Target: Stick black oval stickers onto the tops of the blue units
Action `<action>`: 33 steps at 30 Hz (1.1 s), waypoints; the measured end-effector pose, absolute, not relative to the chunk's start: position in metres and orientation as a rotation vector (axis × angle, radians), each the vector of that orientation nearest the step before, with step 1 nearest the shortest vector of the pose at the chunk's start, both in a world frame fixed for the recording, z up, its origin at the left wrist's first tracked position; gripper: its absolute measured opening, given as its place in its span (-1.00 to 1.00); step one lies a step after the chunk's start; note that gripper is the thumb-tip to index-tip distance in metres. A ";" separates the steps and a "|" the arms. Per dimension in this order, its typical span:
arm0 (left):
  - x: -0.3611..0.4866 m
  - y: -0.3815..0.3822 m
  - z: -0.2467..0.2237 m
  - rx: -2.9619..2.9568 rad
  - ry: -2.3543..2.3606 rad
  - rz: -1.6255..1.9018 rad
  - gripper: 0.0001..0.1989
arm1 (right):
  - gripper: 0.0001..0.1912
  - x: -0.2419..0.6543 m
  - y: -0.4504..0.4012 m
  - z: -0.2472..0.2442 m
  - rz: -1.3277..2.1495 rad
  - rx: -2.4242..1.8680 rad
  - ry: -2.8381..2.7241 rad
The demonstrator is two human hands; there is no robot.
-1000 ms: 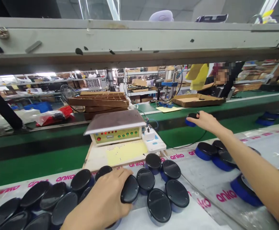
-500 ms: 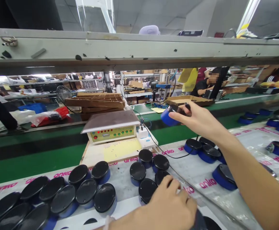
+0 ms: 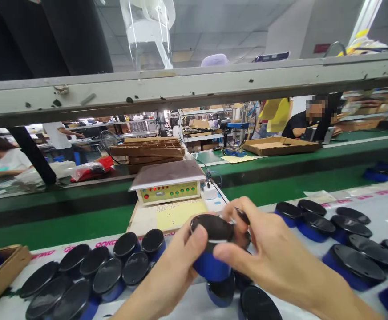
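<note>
A blue round case with a glossy black top [image 3: 210,262] is held up between both hands at the centre, over the bench. My left hand [image 3: 177,262] grips its left side, thumb on the black top. From the right, my right hand [image 3: 264,253] holds the same case with its thumb on the side. A small dark piece [image 3: 242,216] shows at the right fingers; its shape is partly hidden. Similar black-topped blue cases stand on the plastic-covered bench at left [image 3: 107,278] and at right [image 3: 357,264].
Behind the hands sits a control box [image 3: 170,193] with buttons on a board. A green conveyor [image 3: 110,226] crosses behind the bench. Overhead runs a metal beam [image 3: 187,86]. A cardboard box [image 3: 5,280] stands at left, and a person [image 3: 302,122] sits beyond the conveyor.
My right hand has come down and toward the middle with the blue case. My left hand has risen from the bench cases and now grips it too. The view has shifted.
</note>
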State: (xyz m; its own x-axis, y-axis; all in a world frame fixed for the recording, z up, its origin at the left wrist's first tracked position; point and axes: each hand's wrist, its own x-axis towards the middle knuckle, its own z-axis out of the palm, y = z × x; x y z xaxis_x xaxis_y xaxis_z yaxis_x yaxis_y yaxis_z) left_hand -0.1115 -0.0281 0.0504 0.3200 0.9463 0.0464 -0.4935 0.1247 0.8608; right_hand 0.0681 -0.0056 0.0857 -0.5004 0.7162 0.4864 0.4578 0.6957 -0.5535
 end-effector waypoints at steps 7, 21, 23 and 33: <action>-0.126 -0.018 0.061 0.600 0.464 1.086 -0.44 | -0.74 0.074 -0.004 0.080 0.226 -0.826 -2.247; -0.128 -0.016 0.051 0.671 0.403 1.105 -0.50 | -0.64 0.069 0.008 0.082 0.481 -0.745 -2.422; -0.129 -0.015 0.053 0.671 0.408 1.097 -0.48 | -0.64 0.069 0.010 0.083 0.529 -0.745 -2.424; -0.128 -0.015 0.050 0.733 0.608 1.177 -0.53 | -0.62 0.069 0.011 0.078 0.417 -0.780 -2.504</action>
